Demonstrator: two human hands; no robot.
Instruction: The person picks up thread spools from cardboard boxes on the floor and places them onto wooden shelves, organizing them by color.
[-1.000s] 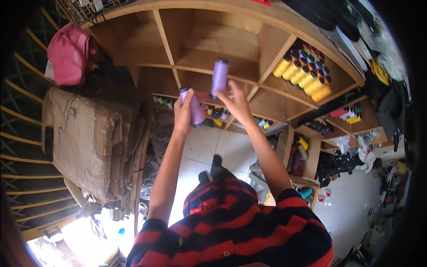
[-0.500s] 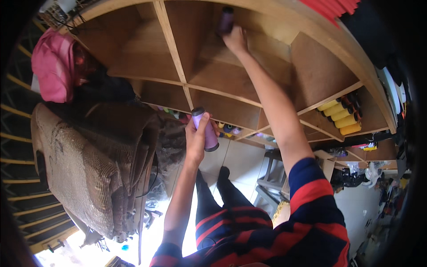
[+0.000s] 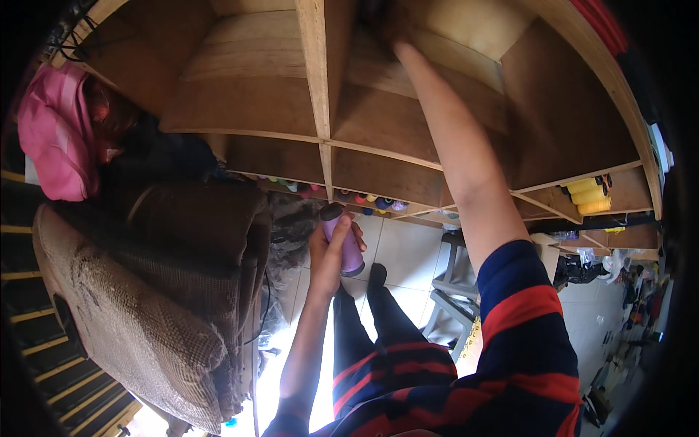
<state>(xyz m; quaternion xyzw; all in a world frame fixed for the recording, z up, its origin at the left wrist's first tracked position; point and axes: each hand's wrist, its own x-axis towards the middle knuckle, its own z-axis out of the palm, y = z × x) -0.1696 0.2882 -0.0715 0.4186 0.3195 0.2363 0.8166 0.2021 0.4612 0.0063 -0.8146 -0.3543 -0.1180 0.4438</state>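
My left hand (image 3: 336,251) is wrapped around a light purple thread spool (image 3: 345,244) with black ends, held tilted in front of the shelf. My right arm reaches up into an upper compartment of the wooden shelf unit (image 3: 408,124). At its end, my right hand (image 3: 389,30) is dim and blurred in the shadow by the compartment's left divider. A dark purple thread spool (image 3: 372,10) shows faintly at that hand, cut by the picture's top edge; its fingers are hard to make out.
Yellow thread spools (image 3: 588,195) lie stacked in a compartment at the right. More coloured spools (image 3: 375,202) line a low shelf. At the left are a pink cloth bag (image 3: 58,131) and a bulky item under brown mesh cloth (image 3: 138,291). A grey stool (image 3: 453,291) stands on the tiled floor.
My right hand has gone further up and deeper into the compartment with its spool. The left hand still grips its spool, now slightly lower in view. The view has shifted.
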